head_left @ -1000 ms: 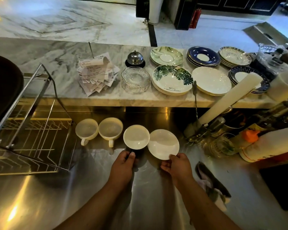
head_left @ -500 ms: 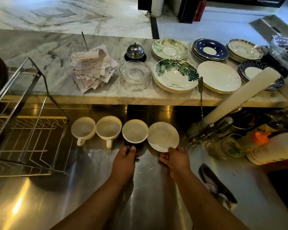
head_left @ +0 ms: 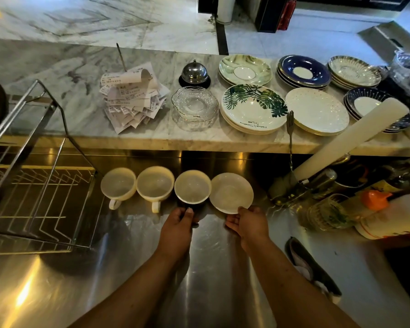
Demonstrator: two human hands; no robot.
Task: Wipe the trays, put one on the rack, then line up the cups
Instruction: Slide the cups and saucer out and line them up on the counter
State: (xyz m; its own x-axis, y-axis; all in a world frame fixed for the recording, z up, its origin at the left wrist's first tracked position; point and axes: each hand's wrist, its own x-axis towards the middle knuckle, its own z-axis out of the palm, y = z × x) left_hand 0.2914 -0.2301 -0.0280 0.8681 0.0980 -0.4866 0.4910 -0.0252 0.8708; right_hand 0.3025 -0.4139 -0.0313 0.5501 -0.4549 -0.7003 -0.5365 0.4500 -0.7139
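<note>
Here the left hand (head_left: 178, 224) has its fingers (head_left: 189, 211) curled round the near side of the dark cup (head_left: 192, 188), apparently at its handle, which the hand hides. The right hand (head_left: 247, 223) pinches the near rim of the saucer (head_left: 231, 192) between thumb and fingertips; whether the saucer is lifted or resting flat I cannot tell.

Outward from there, the dark cup sits at centre frame on the steel counter (head_left: 211, 268), third in a row with 2 white cups (head_left: 118, 185) (head_left: 155, 183) to its left, handles toward the camera, rims nearly touching. The saucer touches or just overlaps the dark cup's right rim. The wire rack (head_left: 40, 200) stands at left frame; a cloth (head_left: 310, 263) lies at lower right.

The lining-up looks nearly finished. The risk is crowding: a push leftward could knock the dark cup into its neighbour and chip a rim, and the saucer, held only by its edge, could slip and clatter onto the smooth steel.
</note>
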